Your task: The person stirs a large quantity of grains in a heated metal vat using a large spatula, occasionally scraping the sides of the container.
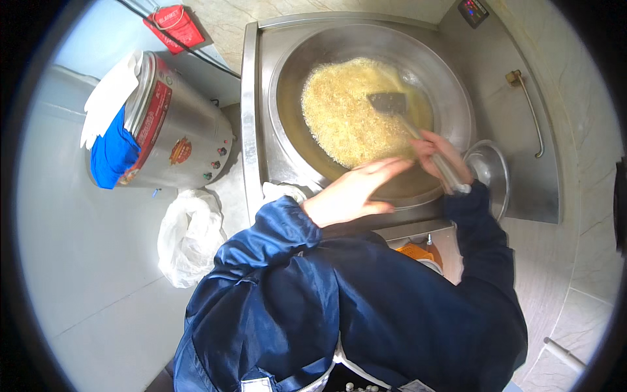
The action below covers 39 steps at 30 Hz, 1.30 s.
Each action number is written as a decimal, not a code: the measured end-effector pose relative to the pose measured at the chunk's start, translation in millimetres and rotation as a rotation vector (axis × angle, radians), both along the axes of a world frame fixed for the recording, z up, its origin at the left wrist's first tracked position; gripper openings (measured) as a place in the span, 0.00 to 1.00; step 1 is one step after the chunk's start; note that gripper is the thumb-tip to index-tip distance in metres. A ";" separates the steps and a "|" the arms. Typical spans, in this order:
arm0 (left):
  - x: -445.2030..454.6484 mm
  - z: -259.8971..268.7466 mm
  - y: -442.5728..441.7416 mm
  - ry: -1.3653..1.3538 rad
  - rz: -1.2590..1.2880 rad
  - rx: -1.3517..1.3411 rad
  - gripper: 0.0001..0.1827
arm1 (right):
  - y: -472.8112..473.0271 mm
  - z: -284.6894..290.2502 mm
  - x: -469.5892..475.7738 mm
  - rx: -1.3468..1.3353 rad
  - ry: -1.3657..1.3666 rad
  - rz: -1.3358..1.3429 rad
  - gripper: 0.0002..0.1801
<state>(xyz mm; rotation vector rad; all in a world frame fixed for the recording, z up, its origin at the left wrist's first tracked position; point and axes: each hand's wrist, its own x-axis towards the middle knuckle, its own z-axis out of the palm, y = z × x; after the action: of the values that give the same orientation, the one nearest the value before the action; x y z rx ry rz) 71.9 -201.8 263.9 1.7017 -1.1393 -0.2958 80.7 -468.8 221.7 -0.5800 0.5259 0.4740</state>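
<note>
My right hand point(443, 157) grips the handle of a metal wok spatula point(389, 103), whose dark blade lies at the surface of bubbling, foamy yellow liquid point(348, 112). That liquid fills the bottom of a large steel wok point(448, 73) set into a stainless-steel stove point(252, 112). My left hand point(360, 188) is held over the wok's near rim, fingers stretched toward the right hand, and nothing shows in it. Its palm side is hidden from me.
A steel barrel point(196, 132) with knobs stands at left, draped with a blue cloth point(115, 152) and a white cloth point(115, 93). A white plastic bag point(191, 240) lies on the floor. Right of the wok are a round metal vessel point(485, 166) and a lever handle point(531, 115). An orange basket point(415, 252) sits below.
</note>
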 end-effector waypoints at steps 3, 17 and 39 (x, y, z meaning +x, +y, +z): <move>-11.5 -39.4 64.8 0.172 0.435 0.157 0.35 | -25.8 37.5 -32.1 0.290 0.410 -0.093 0.19; -49.9 -290.6 217.6 0.414 1.648 0.518 0.32 | 5.6 67.0 -53.7 0.124 0.650 0.209 0.27; -45.1 -271.2 202.3 0.255 1.670 0.542 0.27 | 76.6 -142.6 164.3 0.097 0.095 0.149 0.05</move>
<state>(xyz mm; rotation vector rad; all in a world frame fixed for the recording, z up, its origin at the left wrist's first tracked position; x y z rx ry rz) 26.8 0.5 -7.3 2.3898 0.8056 0.2768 245.0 -392.2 79.1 -0.5075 0.5491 0.6676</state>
